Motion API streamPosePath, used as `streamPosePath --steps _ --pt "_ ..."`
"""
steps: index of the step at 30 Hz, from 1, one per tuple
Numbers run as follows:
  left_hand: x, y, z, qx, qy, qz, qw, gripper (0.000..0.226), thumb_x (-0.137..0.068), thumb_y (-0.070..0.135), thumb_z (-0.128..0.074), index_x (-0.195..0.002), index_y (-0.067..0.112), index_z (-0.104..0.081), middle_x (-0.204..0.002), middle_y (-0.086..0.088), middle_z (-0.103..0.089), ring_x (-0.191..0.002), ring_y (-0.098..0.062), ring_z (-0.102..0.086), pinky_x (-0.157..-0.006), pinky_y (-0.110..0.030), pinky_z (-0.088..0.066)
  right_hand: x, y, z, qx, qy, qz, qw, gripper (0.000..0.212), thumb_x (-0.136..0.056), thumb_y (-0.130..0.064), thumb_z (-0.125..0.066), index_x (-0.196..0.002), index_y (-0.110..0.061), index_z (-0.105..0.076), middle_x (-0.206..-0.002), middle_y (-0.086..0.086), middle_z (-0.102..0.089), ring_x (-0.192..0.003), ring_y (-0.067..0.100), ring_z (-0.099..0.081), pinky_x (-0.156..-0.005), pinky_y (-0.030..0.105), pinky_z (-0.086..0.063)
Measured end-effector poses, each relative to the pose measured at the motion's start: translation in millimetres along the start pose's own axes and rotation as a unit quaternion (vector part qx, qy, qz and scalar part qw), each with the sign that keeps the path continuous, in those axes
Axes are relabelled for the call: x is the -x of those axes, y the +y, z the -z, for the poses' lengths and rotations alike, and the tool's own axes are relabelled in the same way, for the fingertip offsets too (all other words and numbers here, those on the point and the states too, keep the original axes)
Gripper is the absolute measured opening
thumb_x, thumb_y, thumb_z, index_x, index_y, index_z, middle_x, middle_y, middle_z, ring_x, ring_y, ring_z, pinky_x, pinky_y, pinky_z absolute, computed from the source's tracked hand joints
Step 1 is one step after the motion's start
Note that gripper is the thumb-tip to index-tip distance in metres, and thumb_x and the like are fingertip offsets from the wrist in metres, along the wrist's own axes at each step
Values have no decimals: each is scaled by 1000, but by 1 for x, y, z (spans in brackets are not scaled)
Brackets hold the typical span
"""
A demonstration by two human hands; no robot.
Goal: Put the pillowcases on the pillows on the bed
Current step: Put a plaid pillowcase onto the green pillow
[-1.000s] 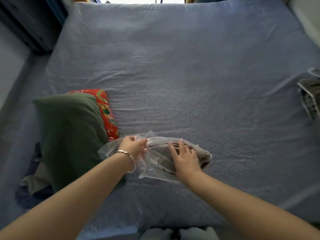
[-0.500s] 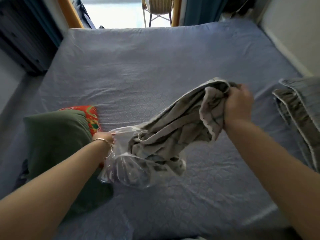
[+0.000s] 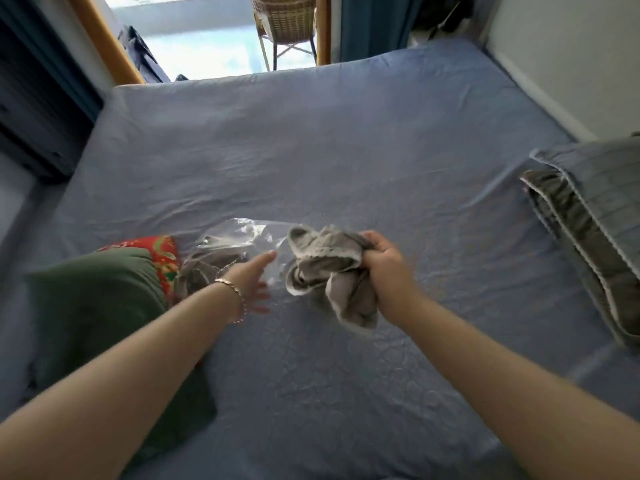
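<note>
The step in hand, as we judge it, is getting the grey pillowcase opened out so that it can go over a pillow. To do that well we should find the open end first: shake the bunch loose, hunt out the hem with both hands and hold it wide, rather than pushing a pillow into a wad of cloth. Our right hand is clamped on the grey pillowcase, fingers curled tight round the bunched cloth, which hangs crumpled from the fist just above the bed. Our left hand, just left of the right and apart from it, has its fingers straight and holds nothing. It lies over the clear plastic bag, though blur keeps us from telling whether it touches. More grey cloth seems to lie inside that bag, just left of our left wrist. The green pillow lies left of our left forearm, with a red patterned pillow at its far side. A folded blue quilt sits well to the right of our right hand.
</note>
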State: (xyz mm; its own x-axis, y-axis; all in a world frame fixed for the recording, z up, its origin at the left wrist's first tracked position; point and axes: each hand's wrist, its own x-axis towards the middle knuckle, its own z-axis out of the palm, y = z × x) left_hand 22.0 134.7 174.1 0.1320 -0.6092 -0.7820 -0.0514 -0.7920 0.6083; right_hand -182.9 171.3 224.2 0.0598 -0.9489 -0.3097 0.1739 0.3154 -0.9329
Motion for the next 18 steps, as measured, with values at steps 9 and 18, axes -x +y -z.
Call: streamPosePath --steps 9,18 --pt "15 -24 -49 87 -91 62 990 13 -80 14 -55 -87 3 -56 -63 -11 -59 -48 -21 -59 -52 -27 -53 40 53 26 425 -387 -54 816 26 -74 -19 -53 -95 -21 -67 -82 -11 -60 -77 2 -52 -73 15 -43" --pt "78 10 -36 80 -302 -19 950 53 -57 5 -45 -109 -1 -52 -96 -20 -55 -89 -35 -52 -86 -43 -46 5 60 37 373 -118 48 919 116 -62 -33 -85 -147 -32 -6 -148 -1 -10 -133 18 -25 -110 38 -30"
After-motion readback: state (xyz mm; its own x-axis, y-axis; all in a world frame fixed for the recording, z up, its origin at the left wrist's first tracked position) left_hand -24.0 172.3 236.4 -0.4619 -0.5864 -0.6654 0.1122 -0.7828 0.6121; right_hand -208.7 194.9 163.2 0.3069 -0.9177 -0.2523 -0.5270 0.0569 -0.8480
